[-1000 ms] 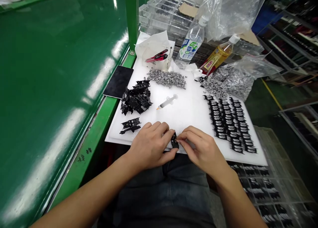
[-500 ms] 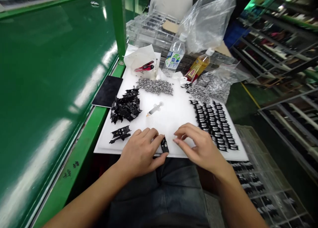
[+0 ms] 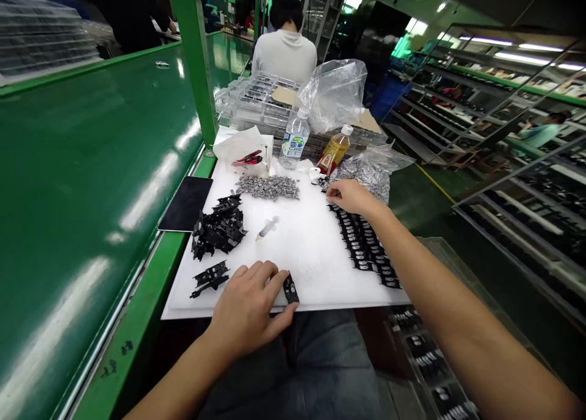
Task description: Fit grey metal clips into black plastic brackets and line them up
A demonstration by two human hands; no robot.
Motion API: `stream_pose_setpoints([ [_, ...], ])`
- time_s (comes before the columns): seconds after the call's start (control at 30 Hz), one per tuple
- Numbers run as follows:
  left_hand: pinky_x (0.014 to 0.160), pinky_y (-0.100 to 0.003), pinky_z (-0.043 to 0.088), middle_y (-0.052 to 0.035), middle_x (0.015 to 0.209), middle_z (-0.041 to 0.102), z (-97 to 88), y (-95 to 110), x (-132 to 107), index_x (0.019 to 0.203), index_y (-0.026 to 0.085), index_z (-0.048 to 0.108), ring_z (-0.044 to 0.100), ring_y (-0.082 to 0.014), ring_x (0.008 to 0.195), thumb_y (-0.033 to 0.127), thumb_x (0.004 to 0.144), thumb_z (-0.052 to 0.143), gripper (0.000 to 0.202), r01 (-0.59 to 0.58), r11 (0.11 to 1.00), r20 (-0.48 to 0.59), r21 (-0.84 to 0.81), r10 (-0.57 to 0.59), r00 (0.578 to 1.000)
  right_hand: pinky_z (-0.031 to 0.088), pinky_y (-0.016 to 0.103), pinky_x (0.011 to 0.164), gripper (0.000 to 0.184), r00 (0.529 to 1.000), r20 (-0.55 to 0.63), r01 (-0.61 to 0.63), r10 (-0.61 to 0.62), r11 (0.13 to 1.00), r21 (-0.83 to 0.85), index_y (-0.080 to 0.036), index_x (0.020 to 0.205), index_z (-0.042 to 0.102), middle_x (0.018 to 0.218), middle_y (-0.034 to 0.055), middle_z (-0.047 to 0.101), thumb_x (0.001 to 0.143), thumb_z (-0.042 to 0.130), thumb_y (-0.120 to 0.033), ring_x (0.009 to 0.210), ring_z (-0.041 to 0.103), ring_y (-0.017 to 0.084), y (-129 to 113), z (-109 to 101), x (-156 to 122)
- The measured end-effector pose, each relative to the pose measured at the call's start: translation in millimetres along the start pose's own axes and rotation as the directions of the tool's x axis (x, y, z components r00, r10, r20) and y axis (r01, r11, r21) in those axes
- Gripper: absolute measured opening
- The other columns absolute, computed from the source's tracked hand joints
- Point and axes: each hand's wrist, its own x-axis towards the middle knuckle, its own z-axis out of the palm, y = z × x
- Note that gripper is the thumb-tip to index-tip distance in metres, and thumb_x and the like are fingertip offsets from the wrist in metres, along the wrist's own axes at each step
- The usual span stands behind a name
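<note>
Head cam: I've got left hand [image 3: 249,304] pinching a black part [image 3: 290,289], near side; right hand [image 3: 350,196] curled by the far-right bag [image 3: 374,179], can't tell if it's holding anything.

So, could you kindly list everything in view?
White board: one, white, centre
Held part: one, black, near edge
Loose parts: about two, black, near left
Part heap: uncounted, black, board's left
Part rows: several, black and grey, board's right
Grey pieces: uncounted, grey, far side
Syringe: one, translucent, mid-board
Tablet: one, black, left of board
Container: one, whitish, far left, with red tool
Bottles: two, transparent and amber, far side
Plastic bags: two, transparent, far right
Trays: several, transparent, far side, lower right
Bench: one, green, left
Racks: several, grey, right
Other people: several, mixed clothing, background
Left hand: one, bare, on held part
Right hand: one, bare, near part rows
</note>
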Motion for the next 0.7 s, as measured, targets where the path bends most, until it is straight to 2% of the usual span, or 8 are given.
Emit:
stream_pose_setpoints([
  [0.1, 0.08, -0.044, 0.048, -0.0108, 0.112, 0.067, 0.4, 0, 1, 0.129, 0.017, 0.064, 0.065, -0.0286, 0.098, 0.045, 0.099, 0.061, 0.041, 0.002, 1.0, 0.003, -0.01, -0.002, 1.0, 0.059, 0.039, 0.087, 0.022, 0.999, 0.011, 0.03, -0.03, 0.999, 0.017, -0.016, 0.1, 0.071, 0.101, 0.0046, 0.073, 0.101, 0.07, -0.038, 0.091, 0.069, 0.019, -4, -6, 1],
  [0.17, 0.079, -0.045, 0.048, -0.0109, 0.112, 0.067, 0.3, 0, 1, 0.129, 0.017, 0.064, 0.065, -0.029, 0.098, 0.045, 0.099, 0.06, 0.041, 0.006, 1.0, 0.012, -0.018, -0.006, 1.0, 0.056, 0.038, 0.085, 0.016, 0.998, -0.041, 0.044, -0.042, 0.998, 0.048, -0.016, 0.091, 0.07, 0.094, 0.0062, 0.073, 0.099, 0.069, -0.03, 0.087, 0.067, 0.02, -12, -12, -13],
  [0.23, 0.079, -0.045, 0.048, -0.0106, 0.112, 0.067, -0.3, 1, 1, 0.13, 0.017, 0.064, 0.064, -0.0291, 0.098, 0.045, 0.1, 0.06, 0.042, 0.009, 1.0, 0.027, -0.023, -0.008, 1.0, 0.052, 0.037, 0.081, 0.013, 0.991, -0.123, 0.068, -0.055, 0.993, 0.099, -0.017, 0.088, 0.069, 0.092, 0.0088, 0.073, 0.099, 0.064, -0.022, 0.085, 0.065, 0.022, -30, -13, -38],
  [0.3, 0.079, -0.045, 0.047, -0.0101, 0.112, 0.067, -1.4, 1, 0, 0.13, 0.017, 0.064, 0.064, -0.0289, 0.097, 0.047, 0.1, 0.06, 0.042, 0.011, 1.0, 0.041, -0.023, -0.01, 0.999, 0.05, 0.035, 0.076, 0.014, 0.981, -0.181, 0.106, -0.074, 0.979, 0.176, -0.019, 0.095, 0.069, 0.093, 0.0076, 0.074, 0.102, 0.058, -0.025, 0.081, 0.064, 0.021, -57, -5, -73],
  [0.37, 0.079, -0.045, 0.047, -0.0094, 0.111, 0.067, -2.4, 3, 1, 0.129, 0.018, 0.065, 0.063, -0.0285, 0.097, 0.048, 0.099, 0.06, 0.042, 0.014, 1.0, 0.054, -0.017, -0.013, 0.998, 0.051, 0.032, 0.07, 0.014, 0.977, -0.178, 0.161, -0.116, 0.951, 0.265, -0.021, 0.101, 0.068, 0.092, 0.0048, 0.074, 0.104, 0.059, -0.031, 0.079, 0.066, 0.02, -85, 10, -109],
  [0.47, 0.078, -0.045, 0.046, -0.0078, 0.111, 0.067, -2.2, 3, 2, 0.129, 0.019, 0.064, 0.062, -0.0279, 0.096, 0.05, 0.1, 0.058, 0.043, 0.022, 1.0, 0.072, -0.011, -0.021, 0.997, 0.052, 0.032, 0.072, 0.01, 0.974, -0.147, 0.214, -0.173, 0.912, 0.35, -0.023, 0.099, 0.067, 0.09, 0.0035, 0.072, 0.104, 0.059, -0.025, 0.081, 0.066, 0.02, -116, 37, -150],
  [0.57, 0.077, -0.045, 0.044, -0.0074, 0.111, 0.066, -0.8, 4, 2, 0.13, 0.019, 0.064, 0.061, -0.0279, 0.097, 0.052, 0.101, 0.057, 0.044, 0.023, 1.0, 0.069, -0.005, -0.022, 0.997, 0.053, 0.036, 0.08, 0.009, 0.971, -0.174, 0.22, -0.164, 0.895, 0.387, -0.022, 0.101, 0.066, 0.093, 0.0052, 0.068, 0.105, 0.058, -0.02, 0.087, 0.066, 0.021, -126, 54, -164],
  [0.7, 0.077, -0.044, 0.043, -0.0078, 0.112, 0.066, 0.1, 4, 1, 0.13, 0.019, 0.064, 0.061, -0.0274, 0.097, 0.052, 0.101, 0.058, 0.045, 0.022, 1.0, 0.069, 0.003, -0.022, 0.997, 0.054, 0.035, 0.076, 0.008, 0.971, -0.197, 0.212, -0.139, 0.88, 0.426, -0.022, 0.1, 0.067, 0.097, 0.0054, 0.066, 0.103, 0.061, -0.018, 0.084, 0.065, 0.019, -121, 57, -159],
])
